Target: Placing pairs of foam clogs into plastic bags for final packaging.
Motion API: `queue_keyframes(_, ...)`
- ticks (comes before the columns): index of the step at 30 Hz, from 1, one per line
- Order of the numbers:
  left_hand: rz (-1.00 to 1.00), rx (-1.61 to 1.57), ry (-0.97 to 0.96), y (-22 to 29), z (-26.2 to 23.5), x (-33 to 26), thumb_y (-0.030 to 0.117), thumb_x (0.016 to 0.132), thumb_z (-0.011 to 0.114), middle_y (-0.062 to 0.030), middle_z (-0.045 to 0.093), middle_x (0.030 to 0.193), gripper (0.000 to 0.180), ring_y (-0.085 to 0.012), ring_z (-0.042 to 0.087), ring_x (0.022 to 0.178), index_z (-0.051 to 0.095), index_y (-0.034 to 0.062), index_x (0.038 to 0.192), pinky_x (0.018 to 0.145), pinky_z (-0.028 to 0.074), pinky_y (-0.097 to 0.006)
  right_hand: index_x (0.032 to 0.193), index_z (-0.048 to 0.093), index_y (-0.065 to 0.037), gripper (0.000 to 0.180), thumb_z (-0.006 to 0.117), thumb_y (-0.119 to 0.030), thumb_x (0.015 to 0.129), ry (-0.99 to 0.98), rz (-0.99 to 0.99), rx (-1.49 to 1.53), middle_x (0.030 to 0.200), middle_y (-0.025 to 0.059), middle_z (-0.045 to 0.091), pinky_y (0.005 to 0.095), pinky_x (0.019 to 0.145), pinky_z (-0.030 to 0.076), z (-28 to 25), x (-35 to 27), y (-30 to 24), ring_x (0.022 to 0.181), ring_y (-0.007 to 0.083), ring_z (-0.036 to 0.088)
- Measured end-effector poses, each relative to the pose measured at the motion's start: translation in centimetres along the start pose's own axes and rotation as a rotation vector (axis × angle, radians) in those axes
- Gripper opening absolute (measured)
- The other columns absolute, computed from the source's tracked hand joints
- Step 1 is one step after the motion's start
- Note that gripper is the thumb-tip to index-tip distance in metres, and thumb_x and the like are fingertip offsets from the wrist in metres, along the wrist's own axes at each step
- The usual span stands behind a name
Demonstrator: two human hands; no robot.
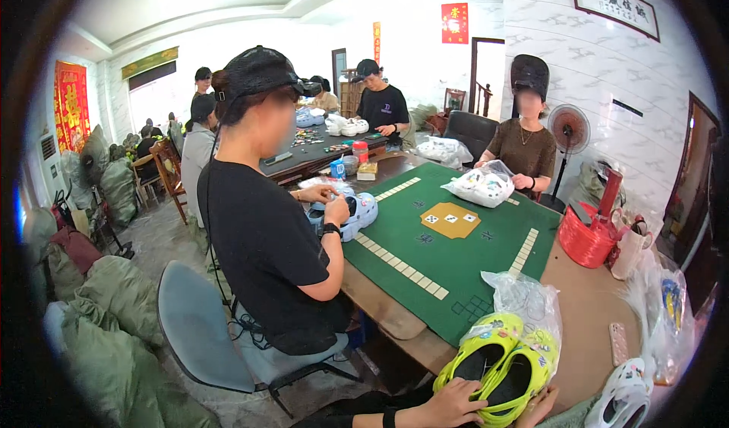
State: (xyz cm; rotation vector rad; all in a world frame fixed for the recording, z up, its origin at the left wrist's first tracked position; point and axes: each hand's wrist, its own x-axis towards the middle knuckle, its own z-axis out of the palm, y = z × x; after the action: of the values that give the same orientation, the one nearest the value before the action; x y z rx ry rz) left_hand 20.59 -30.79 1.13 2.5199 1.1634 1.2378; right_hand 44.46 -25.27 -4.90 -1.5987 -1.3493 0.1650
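Observation:
A pair of lime-yellow clogs (493, 363) with small charms on the toes sits at the near edge of the table. Its toes point away from me, into a clear plastic bag (531, 297). My left hand (453, 405) is closed on the heel side of the left clog, fingers over its rim and strap. At the heel of the right clog, my right hand (538, 408) grips the outer side; part of it is hidden behind the shoe. White clogs (623, 394) with charms stand to the right of my hands.
The clogs rest by a green mat (387, 265) with printed tiles. At left, a seated person (266, 208) handles blue clogs (358, 214); another across has bagged white clogs (483, 186). A red roll of strapping (585, 236) and a pink phone (619, 343) lie at right.

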Motion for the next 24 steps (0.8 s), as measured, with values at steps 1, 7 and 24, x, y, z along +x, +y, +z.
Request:
queue_keyframes(1, -0.002, 0.002, -0.001, 0.0, 0.0, 0.1, 0.032, 0.072, 0.070, -0.0179, 0.050, 0.109, 0.032, -0.0339, 0.049, 0.093, 0.066, 0.0140, 0.098, 0.081, 0.038, -0.044, 0.104, 0.053, 0.005, 0.019, 0.049, -0.009, 0.092, 0.033, -0.025, -0.004, 0.091, 0.0227, 0.059, 0.0407, 0.075, 0.044, 0.0, -0.3, 0.1, 0.081, 0.0342, 0.053)
queue_keyframes(7, -0.044, 0.028, -0.025, 0.3, -0.8, 0.4, 0.031, 0.072, 0.070, -0.0159, 0.051, 0.108, 0.031, -0.0326, 0.049, 0.090, 0.065, 0.0143, 0.097, 0.081, 0.038, -0.042, 0.106, 0.053, 0.003, 0.021, 0.050, -0.013, 0.093, -0.005, 0.035, -0.022, 0.093, 0.0227, 0.059, 0.0397, 0.076, 0.044, -0.4, -1.4, -0.6, 0.081, 0.0332, 0.053)
queue_keyframes(24, 0.131, 0.060, -0.062, -0.3, 1.1, 0.3, 0.033, 0.069, 0.071, -0.0122, 0.050, 0.093, 0.033, -0.0296, 0.051, 0.089, 0.063, 0.0137, 0.094, 0.076, 0.039, -0.039, 0.115, 0.048, 0.001, 0.024, 0.051, -0.005, 0.091, -0.065, 0.081, 0.408, 0.102, 0.0082, 0.054, 0.0297, 0.084, 0.042, -3.0, -2.4, 2.3, 0.092, 0.0173, 0.050)
